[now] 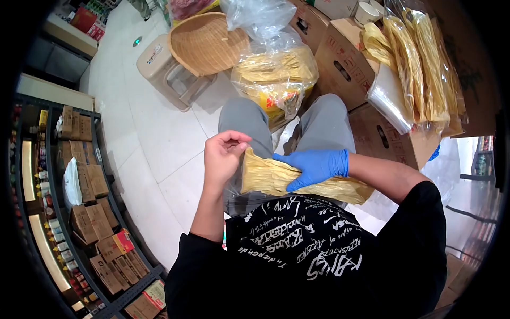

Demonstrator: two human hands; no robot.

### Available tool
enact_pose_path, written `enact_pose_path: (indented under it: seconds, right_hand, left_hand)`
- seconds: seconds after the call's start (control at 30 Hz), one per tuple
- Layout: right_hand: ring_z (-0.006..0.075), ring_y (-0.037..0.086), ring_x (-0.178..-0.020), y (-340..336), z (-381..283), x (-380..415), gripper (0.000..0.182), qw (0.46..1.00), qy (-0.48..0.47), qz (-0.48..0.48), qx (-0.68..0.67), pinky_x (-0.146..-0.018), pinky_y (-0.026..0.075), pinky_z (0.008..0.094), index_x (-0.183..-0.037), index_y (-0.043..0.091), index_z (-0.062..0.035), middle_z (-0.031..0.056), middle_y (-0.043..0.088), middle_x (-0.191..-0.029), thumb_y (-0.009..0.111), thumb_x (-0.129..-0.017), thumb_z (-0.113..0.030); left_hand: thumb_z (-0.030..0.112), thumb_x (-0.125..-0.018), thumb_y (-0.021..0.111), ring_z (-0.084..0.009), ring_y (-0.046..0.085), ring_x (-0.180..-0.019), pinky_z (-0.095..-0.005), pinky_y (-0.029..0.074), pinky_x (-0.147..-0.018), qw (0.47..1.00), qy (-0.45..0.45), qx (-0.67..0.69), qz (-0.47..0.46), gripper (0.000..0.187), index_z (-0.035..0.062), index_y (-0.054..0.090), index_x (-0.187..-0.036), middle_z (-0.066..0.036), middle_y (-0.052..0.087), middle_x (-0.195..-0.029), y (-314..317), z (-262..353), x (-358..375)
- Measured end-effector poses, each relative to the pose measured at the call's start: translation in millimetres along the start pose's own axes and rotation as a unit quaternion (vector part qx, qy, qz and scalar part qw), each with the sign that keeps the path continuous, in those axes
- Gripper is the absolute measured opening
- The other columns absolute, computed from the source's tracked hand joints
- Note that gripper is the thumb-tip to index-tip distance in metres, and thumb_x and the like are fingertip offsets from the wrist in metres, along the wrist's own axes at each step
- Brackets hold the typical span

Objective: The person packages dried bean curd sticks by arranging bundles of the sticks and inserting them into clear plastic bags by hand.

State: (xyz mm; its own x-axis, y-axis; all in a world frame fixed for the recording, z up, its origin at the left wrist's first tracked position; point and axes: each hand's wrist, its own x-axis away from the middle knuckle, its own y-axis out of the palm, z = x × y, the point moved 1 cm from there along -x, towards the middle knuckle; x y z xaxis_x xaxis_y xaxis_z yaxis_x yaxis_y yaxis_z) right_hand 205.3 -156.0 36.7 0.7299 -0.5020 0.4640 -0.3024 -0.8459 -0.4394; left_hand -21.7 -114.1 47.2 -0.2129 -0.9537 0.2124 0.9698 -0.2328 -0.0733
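Observation:
A long bundle of yellow dried sheets (pixel 271 175) in clear plastic lies across my lap. My right hand (pixel 319 167), in a blue glove, is wrapped over the middle of the bundle. Bare and with its fingers curled together, my left hand (pixel 226 154) is at the bundle's left end, by the edge of the plastic; whatever its fingertips pinch is too small to make out. Beyond my knees stands a large clear bag of yellow sheets (pixel 276 72). More packed bundles (pixel 419 69) lie on cardboard boxes at the upper right, beside a stack of clear plastic bags (pixel 390 101).
A woven basket (pixel 207 42) rests on a beige plastic stool (pixel 154 66) at the upper left. Cardboard boxes (pixel 345 64) are stacked by my right knee. Shelves with boxes (pixel 93 223) line the left side. Paper cups (pixel 366 13) stand on the boxes.

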Motion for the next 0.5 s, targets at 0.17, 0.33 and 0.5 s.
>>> enact_pose_path:
  seconds: [0.17,0.33,0.5]
  right_hand:
    - [0.0365,0.053,-0.114,0,6,-4,0.096,0.999,-0.012,-0.014,-0.046,-0.096,0.042,0.0375,-0.146,0.017,0.0018,0.0281,0.050,-0.128,0.067,-0.080,-0.047]
    - [0.0336,0.056,-0.112,-1,2,-3,0.092,0.994,-0.028,-0.041,-0.093,-0.095,0.043,0.0370,-0.146,0.019,0.0007,0.0257,0.053,-0.125,0.067,-0.081,-0.044]
    - [0.0318,0.057,-0.109,-5,-7,2,0.087,0.990,-0.041,-0.047,-0.129,-0.094,0.043,0.0369,-0.145,0.023,-0.0016,0.0244,0.056,-0.122,0.067,-0.082,-0.042]
  left_hand:
    - [-0.014,-0.078,0.058,-0.0163,0.066,-0.078,-0.0266,0.053,-0.076,0.997,-0.008,0.073,-0.030,0.014,-0.0059,0.063,-0.089,-0.010,0.066,-0.084,-8,-5,-2]
    - [-0.013,-0.079,0.058,-0.0171,0.066,-0.079,-0.0269,0.053,-0.075,0.988,-0.017,0.141,-0.066,0.013,-0.0056,0.062,-0.089,-0.009,0.065,-0.084,-10,-5,-6]
    - [-0.010,-0.081,0.058,-0.0124,0.062,-0.078,-0.0228,0.049,-0.073,0.996,-0.026,0.058,-0.065,0.012,-0.0038,0.063,-0.089,-0.006,0.064,-0.083,2,2,-12]
